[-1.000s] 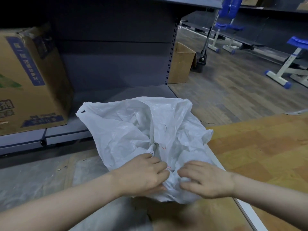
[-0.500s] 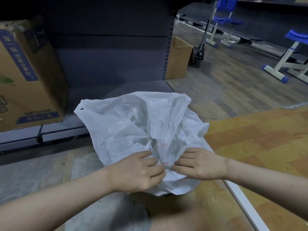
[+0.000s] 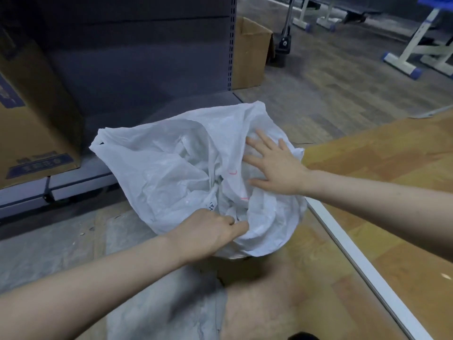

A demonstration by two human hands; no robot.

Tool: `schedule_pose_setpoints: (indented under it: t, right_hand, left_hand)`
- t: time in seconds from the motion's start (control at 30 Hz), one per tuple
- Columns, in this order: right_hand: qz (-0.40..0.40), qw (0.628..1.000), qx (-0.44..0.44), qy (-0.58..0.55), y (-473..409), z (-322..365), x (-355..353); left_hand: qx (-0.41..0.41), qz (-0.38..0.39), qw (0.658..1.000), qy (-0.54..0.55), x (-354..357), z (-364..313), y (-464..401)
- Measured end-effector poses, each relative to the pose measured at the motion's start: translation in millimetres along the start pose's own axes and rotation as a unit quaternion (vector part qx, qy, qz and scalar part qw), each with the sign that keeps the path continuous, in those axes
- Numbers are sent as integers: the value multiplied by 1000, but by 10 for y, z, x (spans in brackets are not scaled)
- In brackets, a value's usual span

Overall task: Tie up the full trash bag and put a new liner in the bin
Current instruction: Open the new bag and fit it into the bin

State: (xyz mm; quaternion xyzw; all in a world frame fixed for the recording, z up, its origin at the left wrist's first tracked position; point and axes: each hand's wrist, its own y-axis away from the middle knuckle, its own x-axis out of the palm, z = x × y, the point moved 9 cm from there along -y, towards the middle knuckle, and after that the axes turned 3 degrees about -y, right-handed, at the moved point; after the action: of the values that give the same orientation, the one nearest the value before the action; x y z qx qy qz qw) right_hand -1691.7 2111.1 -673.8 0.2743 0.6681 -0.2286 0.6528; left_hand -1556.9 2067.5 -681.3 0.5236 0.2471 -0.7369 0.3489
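Note:
A crumpled white plastic bag [image 3: 166,168] stands on the floor in the middle of the head view, its mouth loose and open towards me. My left hand [image 3: 210,231] pinches the near edge of the bag's rim with curled fingers. My right hand [image 3: 272,163] lies flat with spread fingers on the right side of the bag, pressing the plastic. The bin itself is hidden under the bag.
A large cardboard box [image 3: 31,114] sits on a low grey shelf [image 3: 81,182] at the left. A smaller cardboard box [image 3: 250,52] stands behind the shelf upright. A white strip [image 3: 362,266] borders the wooden floor at right. Blue-footed frames [image 3: 402,65] stand far right.
My right hand has let go of the near rim and moved up and right, now spread flat on the bag's side. The left hand keeps its pinch near the front.

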Motion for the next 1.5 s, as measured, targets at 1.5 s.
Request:
schedule_pose_setpoints:
  t: [1.5]
  right_hand:
    - [-117, 985, 90, -88, -959, -178, -458]
  left_hand:
    - [13, 54, 996, 70, 171, -72, -99]
